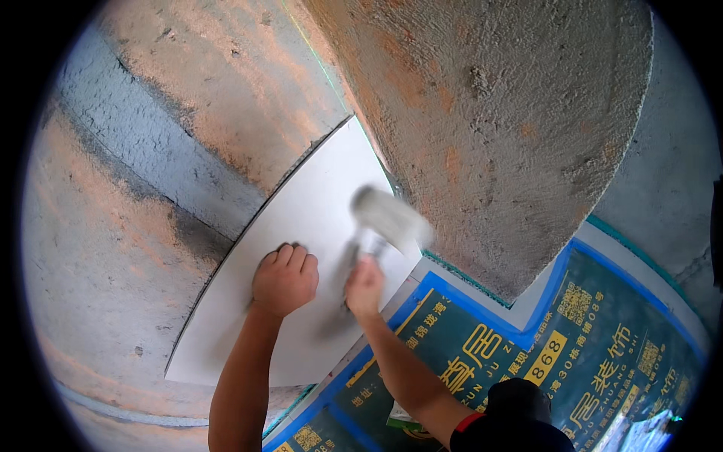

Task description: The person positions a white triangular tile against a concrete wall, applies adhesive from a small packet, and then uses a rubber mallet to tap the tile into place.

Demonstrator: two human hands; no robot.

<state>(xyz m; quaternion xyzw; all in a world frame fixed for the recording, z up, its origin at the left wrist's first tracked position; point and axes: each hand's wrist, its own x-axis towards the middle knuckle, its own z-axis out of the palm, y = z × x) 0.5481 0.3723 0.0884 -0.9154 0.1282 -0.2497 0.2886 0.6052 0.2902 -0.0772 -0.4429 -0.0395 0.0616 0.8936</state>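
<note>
A large white tile [301,203] stands against the rough wall, its lower side near the covered floor. My left hand [286,280] is closed in a fist at the tile's face, left of its middle; the palm side is hidden, and I see nothing sticking out of it. My right hand [364,289] is wrapped round the handle of a mallet with a pale, thick head [393,218]. Motion blurs the mallet head, which is over the tile's right part. Whether it touches the tile I cannot tell.
Left of the tile, the bare wall [151,248] carries a grey band [143,135]. A rough cement-coated wall [512,135] meets the tile's right side. Below lies dark green printed floor covering [489,361], edged with blue tape [527,335]. A thin green line [312,49] runs down the upper wall.
</note>
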